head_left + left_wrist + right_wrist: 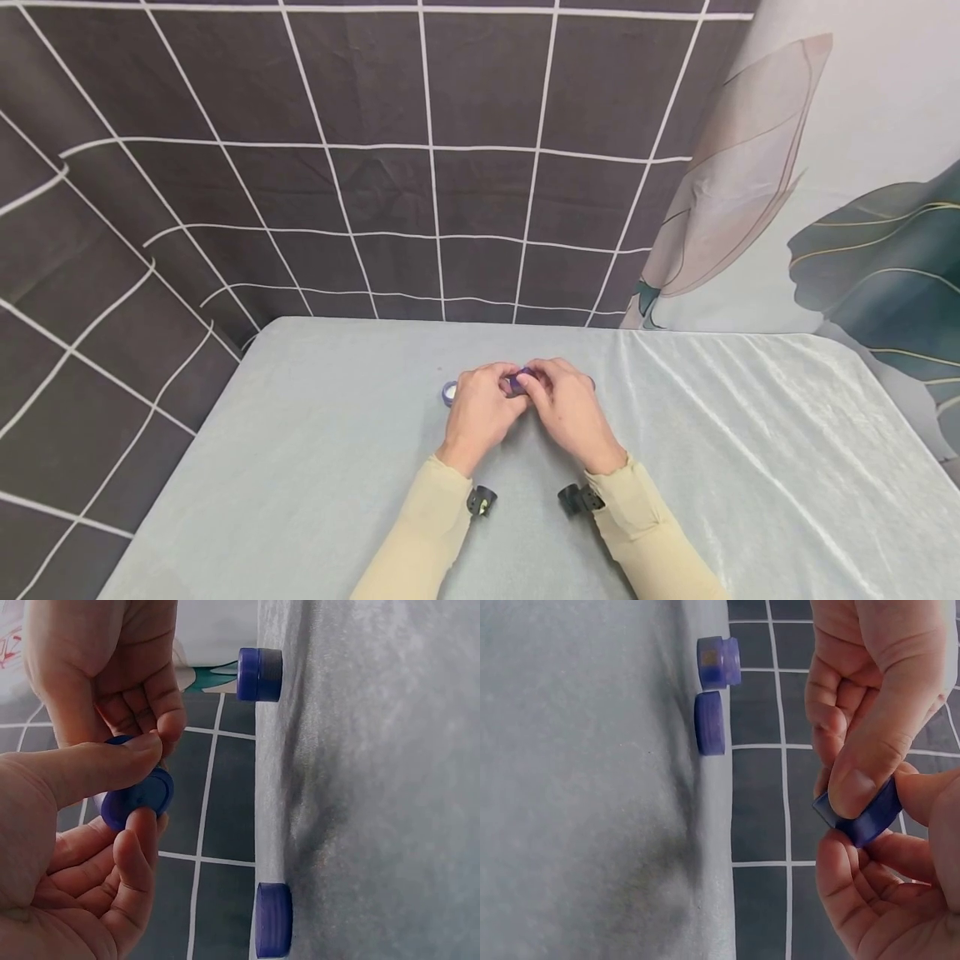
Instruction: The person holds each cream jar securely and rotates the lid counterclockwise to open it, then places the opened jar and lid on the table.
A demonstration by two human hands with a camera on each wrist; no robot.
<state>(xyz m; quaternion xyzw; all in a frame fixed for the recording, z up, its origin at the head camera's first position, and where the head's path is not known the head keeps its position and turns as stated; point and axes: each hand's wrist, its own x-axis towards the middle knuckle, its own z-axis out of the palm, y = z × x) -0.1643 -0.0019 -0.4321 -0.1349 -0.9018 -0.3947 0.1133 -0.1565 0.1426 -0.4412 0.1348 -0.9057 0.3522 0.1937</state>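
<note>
Blue plastic-looking, the small round piece (146, 793) you hold sits between your two hands, raised above the pale grey velvety cloth (330, 467) covering the table. Your left hand (483, 408) pinches it, thumb laid across one side and fingers curled against the other, so that its ringed round face shows just beyond your thumb tip. Your right hand (566, 408) grips it from the opposite side with thumb and fingertips, narrow and close, the two sets of fingers nearly meeting around it. Whether it is one part or two joined, you cannot tell, since your fingers cover much of it. Just beside your left hand, on the cloth, lies a blue ring-shaped piece with a pale centre (445, 394). From your left wrist, a flat blue disc (274, 921) and a taller two-toned piece (260, 675) rest well apart on the cloth. Behind the table hangs dark fabric (375, 192) with a white grid.
</note>
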